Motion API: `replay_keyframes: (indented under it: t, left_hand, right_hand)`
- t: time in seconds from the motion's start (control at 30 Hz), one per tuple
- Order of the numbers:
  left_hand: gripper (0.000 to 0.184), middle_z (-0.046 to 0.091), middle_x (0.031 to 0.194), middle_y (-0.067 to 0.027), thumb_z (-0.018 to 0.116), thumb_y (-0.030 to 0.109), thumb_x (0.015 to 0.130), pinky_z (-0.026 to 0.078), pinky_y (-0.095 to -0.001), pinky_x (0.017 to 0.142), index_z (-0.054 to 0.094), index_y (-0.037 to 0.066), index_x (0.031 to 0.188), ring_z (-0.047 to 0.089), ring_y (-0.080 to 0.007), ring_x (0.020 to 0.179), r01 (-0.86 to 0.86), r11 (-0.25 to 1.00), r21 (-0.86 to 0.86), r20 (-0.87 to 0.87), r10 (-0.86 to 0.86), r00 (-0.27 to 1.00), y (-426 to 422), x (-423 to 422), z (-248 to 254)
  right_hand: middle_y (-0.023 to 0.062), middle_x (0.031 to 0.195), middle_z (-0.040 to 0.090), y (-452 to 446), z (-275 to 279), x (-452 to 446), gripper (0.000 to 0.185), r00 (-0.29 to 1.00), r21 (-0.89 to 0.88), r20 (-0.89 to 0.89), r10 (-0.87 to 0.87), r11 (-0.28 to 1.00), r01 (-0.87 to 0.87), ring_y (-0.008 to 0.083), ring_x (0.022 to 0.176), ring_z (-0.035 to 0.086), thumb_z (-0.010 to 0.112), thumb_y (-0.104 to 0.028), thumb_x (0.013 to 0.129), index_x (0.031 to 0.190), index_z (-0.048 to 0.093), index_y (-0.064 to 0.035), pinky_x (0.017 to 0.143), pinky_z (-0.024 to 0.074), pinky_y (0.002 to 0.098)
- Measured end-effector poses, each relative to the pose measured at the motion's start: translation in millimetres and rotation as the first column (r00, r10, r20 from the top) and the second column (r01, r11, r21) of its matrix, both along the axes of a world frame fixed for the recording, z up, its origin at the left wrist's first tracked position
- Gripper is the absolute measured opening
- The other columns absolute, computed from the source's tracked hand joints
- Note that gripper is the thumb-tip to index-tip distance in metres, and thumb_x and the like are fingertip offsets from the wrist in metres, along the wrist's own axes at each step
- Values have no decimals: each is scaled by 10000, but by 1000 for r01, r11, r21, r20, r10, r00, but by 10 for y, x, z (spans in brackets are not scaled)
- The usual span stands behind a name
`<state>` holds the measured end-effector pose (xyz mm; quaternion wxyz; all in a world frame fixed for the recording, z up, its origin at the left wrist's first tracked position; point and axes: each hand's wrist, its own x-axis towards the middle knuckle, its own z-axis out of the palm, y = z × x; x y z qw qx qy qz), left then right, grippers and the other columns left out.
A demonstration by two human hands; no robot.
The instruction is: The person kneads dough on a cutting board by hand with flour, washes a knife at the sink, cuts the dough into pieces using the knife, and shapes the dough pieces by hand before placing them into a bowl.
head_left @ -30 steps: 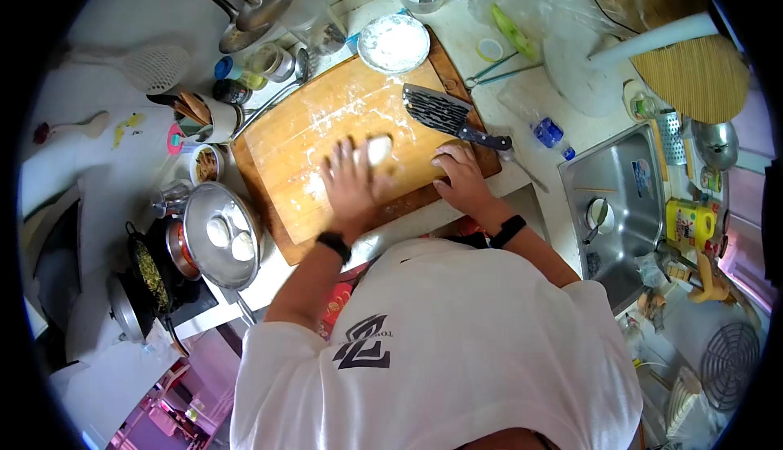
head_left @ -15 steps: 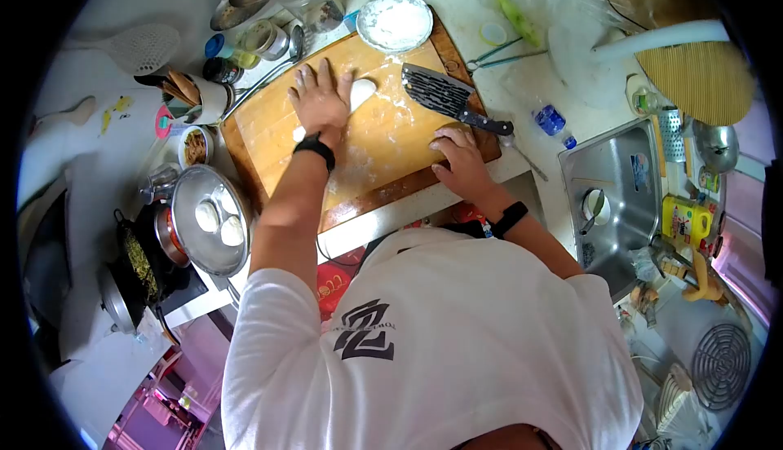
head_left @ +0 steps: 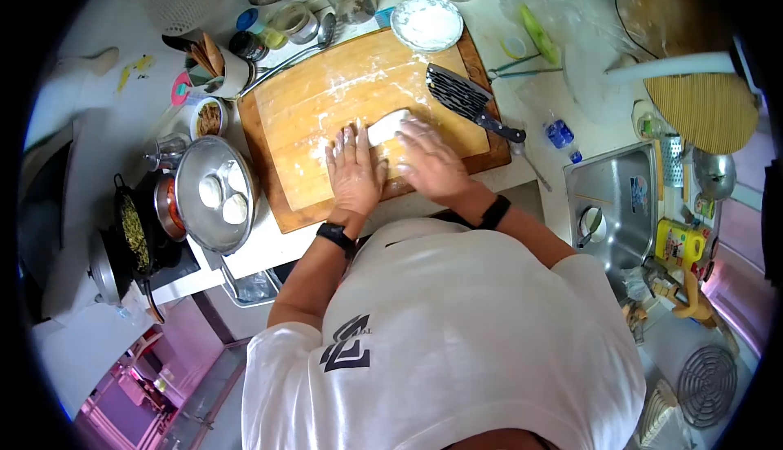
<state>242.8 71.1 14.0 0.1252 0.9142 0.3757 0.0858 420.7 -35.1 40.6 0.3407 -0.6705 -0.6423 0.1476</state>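
A white piece of dough (head_left: 389, 127) lies near the front of the floured wooden board (head_left: 302, 116). At its left end my left hand (head_left: 356, 174) rests flat on the board, fingers stretched out, the fingertips close to the dough. My right hand (head_left: 434, 163) is at the dough's right end with extended, slightly blurred fingers; they seem to touch it. Neither hand grips anything. A cleaver (head_left: 458, 93) with a black handle lies across the board's right side. Behind it stands a bowl of white flour (head_left: 426, 23).
Left of the board, a metal bowl (head_left: 189, 226) holds several white dough rounds. Farther left is a pan of chopped greens (head_left: 132, 230). A ladle (head_left: 281, 65) lies along the board's back left edge, beside jars. The sink (head_left: 624, 185) is on the right.
My left hand has come back toward my body from the dough near the board's middle. My right hand has moved left from the board's edge; the dough now lies nearer me, between both hands.
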Motion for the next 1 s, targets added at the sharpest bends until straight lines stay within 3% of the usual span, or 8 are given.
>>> replay_keyframes:
  t: [0.37, 0.5, 0.67, 0.8, 0.87, 0.9, 0.93, 1.0]
  left_hand:
    - [836, 324, 1610, -267, 673, 451, 883, 201, -606, 1212, 324, 193, 1598, 295, -443, 1496, -115, 992, 58, -98, 121, 988, 751, 77, -177]
    - [725, 391, 1563, -282, 719, 406, 868, 262, -583, 1195, 482, 144, 1500, 359, -444, 1461, -53, 994, 99, -59, 59, 997, 885, -64, -164]
    - [352, 692, 1129, -209, 796, 184, 791, 535, -437, 888, 662, 73, 1097, 660, -395, 1056, 164, 985, -55, 268, -144, 953, 780, -220, 29]
    - [332, 708, 880, -153, 809, 153, 821, 564, -407, 703, 634, 27, 1074, 692, -333, 762, -46, 907, -419, 278, 176, 944, 739, -206, 401]
    - [335, 687, 847, -42, 808, 128, 856, 546, -354, 627, 613, 30, 1110, 644, -188, 693, 17, 758, -652, 478, 393, 785, 796, -227, 456]
    - [330, 687, 944, -19, 787, 149, 890, 560, -359, 727, 609, 40, 1146, 663, -148, 821, 143, 517, -844, 470, 584, 662, 781, -203, 733]
    - [330, 687, 944, -19, 787, 149, 890, 560, -359, 727, 609, 40, 1146, 663, -148, 821, 149, 532, -833, 485, 573, 661, 795, -163, 786]
    - [311, 685, 998, -61, 752, 165, 920, 542, -367, 870, 606, 46, 1168, 662, -168, 951, 508, 335, -793, 530, 790, 308, 792, -89, 911]
  right_hand:
    - [163, 1550, 465, 1082, -441, -23, 670, 948, -107, 310, 74, 993, -43, 325, 1480, 364, 610, -496, 944, 1446, 525, -59, 1244, 227, 452]
    - [142, 1505, 509, 1103, -259, 128, 516, 919, -161, 341, 196, 976, -148, 321, 1456, 392, 720, -364, 882, 1305, 610, -90, 1220, 275, 451]
    - [73, 1188, 631, 966, -146, 165, 336, 918, -95, 365, 154, 987, -128, 312, 1221, 553, 768, -195, 789, 1097, 673, -103, 1068, 428, 445]
    - [101, 1064, 618, 961, 16, 87, 288, 940, -31, 334, 67, 998, -60, 324, 1073, 595, 745, -163, 745, 1005, 652, -83, 952, 485, 458]
    - [151, 1014, 618, 952, 175, 11, 325, 998, -127, 59, 17, 992, -9, 358, 995, 618, 744, -175, 734, 1010, 635, -42, 876, 506, 479]
    - [199, 973, 631, 958, 203, -4, 361, 999, -25, -51, -2, 1000, 1, 399, 918, 637, 729, -170, 745, 1047, 610, -13, 798, 519, 488]
    - [199, 973, 631, 958, 384, -51, 361, 999, -6, -46, -4, 1000, 4, 399, 918, 637, 729, -170, 745, 1047, 610, -13, 798, 519, 488]
    - [229, 1008, 664, 952, 709, -168, 363, 921, -188, -366, -133, 980, 67, 396, 957, 663, 718, -165, 759, 1064, 596, -11, 793, 529, 467]
